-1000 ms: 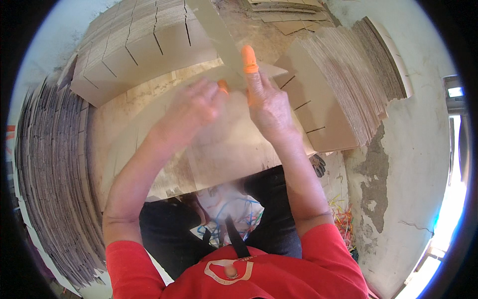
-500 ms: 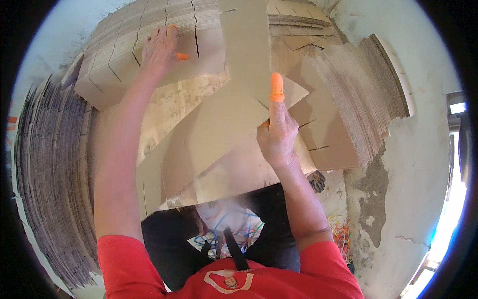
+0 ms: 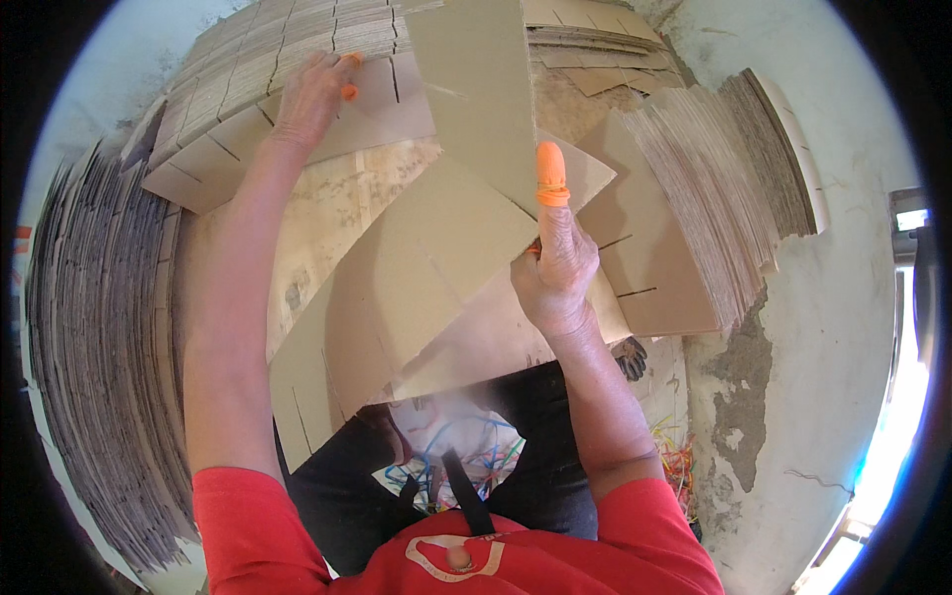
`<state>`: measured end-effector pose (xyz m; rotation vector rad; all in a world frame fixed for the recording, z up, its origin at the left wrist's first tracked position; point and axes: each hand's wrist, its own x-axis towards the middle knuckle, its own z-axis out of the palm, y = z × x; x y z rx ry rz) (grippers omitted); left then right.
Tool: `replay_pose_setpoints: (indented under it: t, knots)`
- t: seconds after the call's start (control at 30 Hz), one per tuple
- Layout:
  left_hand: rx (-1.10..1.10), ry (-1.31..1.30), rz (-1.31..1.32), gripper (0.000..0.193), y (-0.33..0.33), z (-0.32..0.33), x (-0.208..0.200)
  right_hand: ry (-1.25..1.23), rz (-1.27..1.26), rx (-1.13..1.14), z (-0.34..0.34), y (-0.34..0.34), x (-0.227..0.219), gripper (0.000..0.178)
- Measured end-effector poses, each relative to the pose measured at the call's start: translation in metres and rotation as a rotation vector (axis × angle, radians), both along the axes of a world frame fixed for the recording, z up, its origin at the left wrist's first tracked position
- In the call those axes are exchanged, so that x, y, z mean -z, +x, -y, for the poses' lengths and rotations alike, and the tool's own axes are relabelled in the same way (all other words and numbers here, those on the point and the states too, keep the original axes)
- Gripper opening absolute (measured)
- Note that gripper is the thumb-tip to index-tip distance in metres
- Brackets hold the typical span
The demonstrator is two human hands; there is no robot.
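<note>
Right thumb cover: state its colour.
The thumb cover is orange, seen best in the head view.

The left arm (image 3: 233,327) reaches far out in front, almost straight, and the left hand (image 3: 309,99) at its end has its back facing up, the fingers bent over and the thumb (image 3: 349,92) close under them, with orange covers on the thumb and one finger. The right arm (image 3: 620,421) does not reach as far and leans in toward the middle. The right hand (image 3: 555,283) squeezes tight, its thumb pointing straight ahead in an orange cover (image 3: 551,171), and its other fingers are mostly tucked out of sight.
</note>
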<state>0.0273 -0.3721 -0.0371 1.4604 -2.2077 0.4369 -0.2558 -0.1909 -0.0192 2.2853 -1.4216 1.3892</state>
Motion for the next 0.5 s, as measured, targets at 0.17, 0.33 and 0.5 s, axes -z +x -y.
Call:
replay_pose_setpoints:
  t: [0.17,0.33,0.5]
  knots:
    - [-0.022,0.133,-0.217,0.021,0.000,0.002,-0.008,0.035,-0.020,-0.028,-0.001,-0.001,0.000,0.093]
    - [0.114,-0.039,0.005,0.018,0.003,-0.013,-0.014,0.027,-0.006,-0.037,-0.002,-0.001,0.000,0.092]
    - [0.257,-0.036,0.091,0.013,-0.016,-0.031,-0.021,-0.007,-0.012,-0.060,0.001,-0.003,0.002,0.092]
